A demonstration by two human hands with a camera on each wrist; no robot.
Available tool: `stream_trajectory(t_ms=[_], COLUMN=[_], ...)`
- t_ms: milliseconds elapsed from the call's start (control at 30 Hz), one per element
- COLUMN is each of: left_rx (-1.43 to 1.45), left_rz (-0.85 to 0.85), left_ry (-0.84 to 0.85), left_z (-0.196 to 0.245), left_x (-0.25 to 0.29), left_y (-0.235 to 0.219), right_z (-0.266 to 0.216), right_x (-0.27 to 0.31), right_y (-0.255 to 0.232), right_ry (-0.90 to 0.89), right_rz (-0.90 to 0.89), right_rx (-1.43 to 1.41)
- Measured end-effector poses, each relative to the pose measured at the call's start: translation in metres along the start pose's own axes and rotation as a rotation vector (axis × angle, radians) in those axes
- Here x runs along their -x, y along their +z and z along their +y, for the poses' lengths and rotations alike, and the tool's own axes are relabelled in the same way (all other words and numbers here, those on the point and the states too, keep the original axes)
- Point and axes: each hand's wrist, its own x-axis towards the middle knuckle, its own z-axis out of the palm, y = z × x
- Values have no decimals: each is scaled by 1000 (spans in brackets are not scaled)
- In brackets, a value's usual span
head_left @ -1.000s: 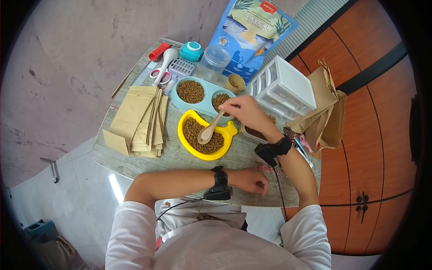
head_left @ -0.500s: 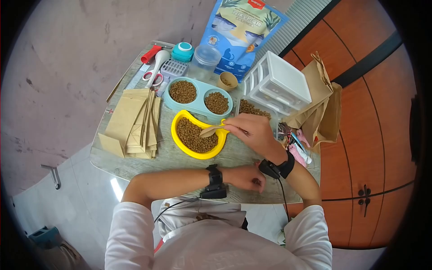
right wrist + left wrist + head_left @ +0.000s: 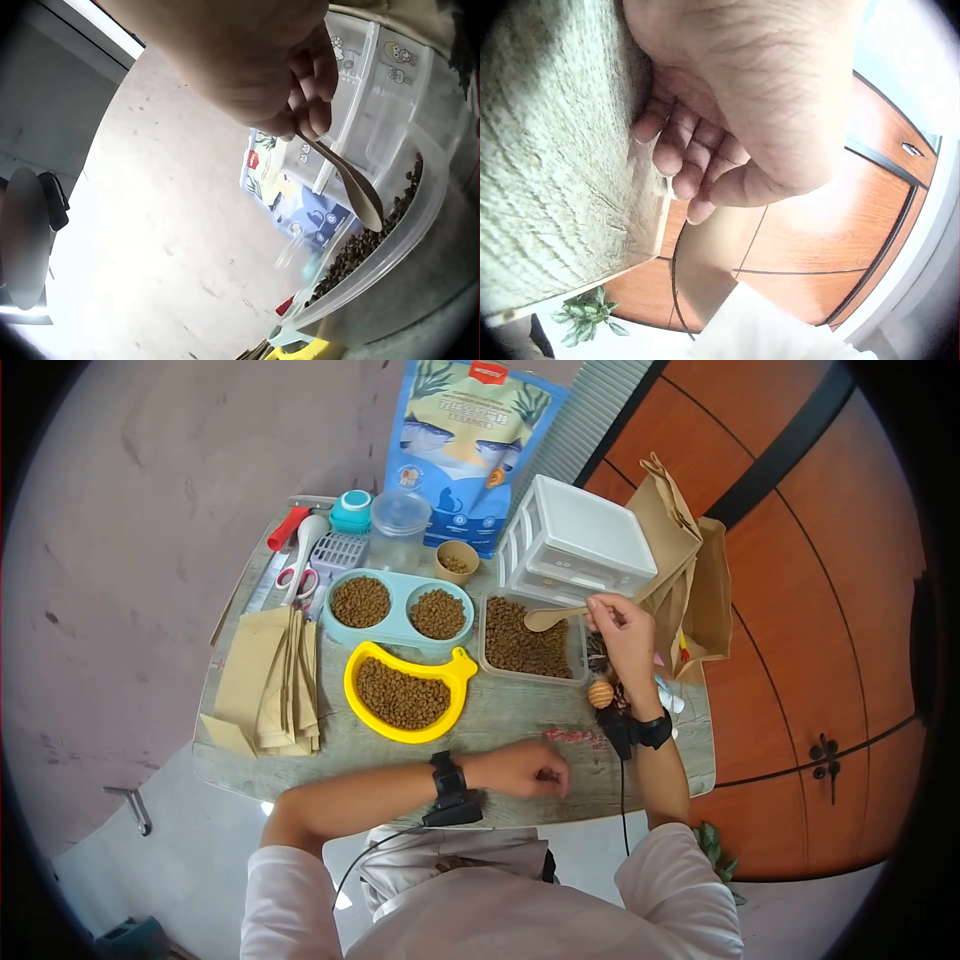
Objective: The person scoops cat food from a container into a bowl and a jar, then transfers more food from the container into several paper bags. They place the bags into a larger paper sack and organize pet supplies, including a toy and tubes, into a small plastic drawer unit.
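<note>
While the right hand (image 3: pixel 628 645) pinches a wooden spoon (image 3: pixel 545 621), the left hand (image 3: pixel 520 768) lies at the tabletop's near edge

Head view: the spoon's bowl is over the brown kibble (image 3: pixel 525 645) in a clear container (image 3: pixel 580 662), right of the middle of the tabletop (image 3: pixel 500 708); the right hand's thumb and fingers are clamped on the handle end, past the container's right side; a drawer unit (image 3: pixel 585 540) stands just behind. To the left are a yellow dish (image 3: pixel 353 685) and, farther back, a blue double bowl (image 3: pixel 397 601), both bearing kibble; folded paper bags (image 3: pixel 275 680) lie towards the tabletop's left edge; scissors (image 3: pixel 297 582) lie towards its far left corner.

Left wrist view: the left hand's fingers are loosely curled, side by side, with the thumb close to them; nothing is seen held; the hand is beside the tabletop's edge, contact not determinable.

Right wrist view: the thumb and fingertips grip the spoon's handle; the spoon tilts, bowl end lower, at the container's kibble; whether the bowl touches the kibble cannot be told; the drawer unit and a blue food bag (image 3: pixel 300 214) show beyond.
</note>
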Motion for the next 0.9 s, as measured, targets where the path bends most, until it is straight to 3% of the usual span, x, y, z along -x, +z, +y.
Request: stream_trajectory(t_ms=[100, 300, 500, 733, 900], left_rx=[9, 31, 64, 29, 66], left_rz=[7, -15, -48, -86, -54], left_ry=[-9, -85, -157, -215, -165], left_z=[-1, 2, 4, 9, 9], left_x=[0, -1, 1, -2, -4], left_y=[1, -2, -4, -7, -5], right_z=[10, 21, 35, 32, -3], right_x=[-4, -12, -20, -22, -16], right_y=[-4, 9, 13, 1, -14], right_ry=[-97, -110, -147, -175, -254], right_rz=[33, -132, -152, -16, 80], right_rx=[213, 274, 300, 293, 206])
